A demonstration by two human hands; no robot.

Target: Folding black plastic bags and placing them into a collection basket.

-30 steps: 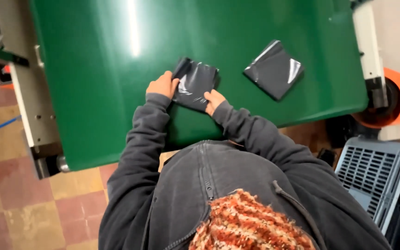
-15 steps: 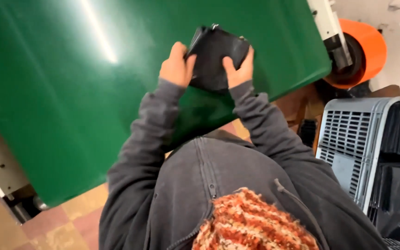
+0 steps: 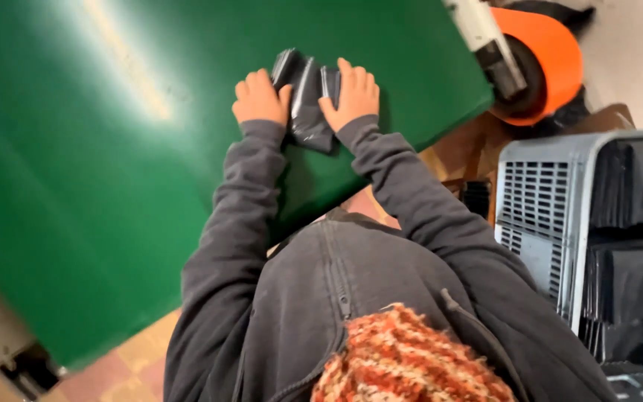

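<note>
- The green tabletop (image 3: pixel 113 186) fills most of the view, a glossy sheet with a bright streak of glare well to the left of the fingers. It now sits at a steeper slant in the picture than a second ago, which comes from the head camera turning, not from the tabletop moving.
- The grey slatted crate (image 3: pixel 545 216) stands off the tabletop, well to the right of the fingers and nearer the person, with dark folded bags stacked inside it. It shows more fully now than a second ago.
- The orange roll (image 3: pixel 552 52) on its holder sits just past the tabletop's far right edge, to the right of the fingers and a little beyond them.
- The black plastic bag (image 3: pixel 305 100) lies on the tabletop, folded to a narrow packet, directly between and under both hands. Half a second ago it was lifted off the surface and held up in both hands; now it is back down and pressed flat, so the fold looks to be in the course of being smoothed.
- A second black bag that lay to the right a second ago is no longer in view.
- The left hand (image 3: pixel 260 98) rests palm down on the bag's left edge, fingers stretched out flat, pressing and not gripping.
- The right hand (image 3: pixel 351 93) rests the same way on the bag's right part, fingers spread flat across the plastic, holding nothing closed.
</note>
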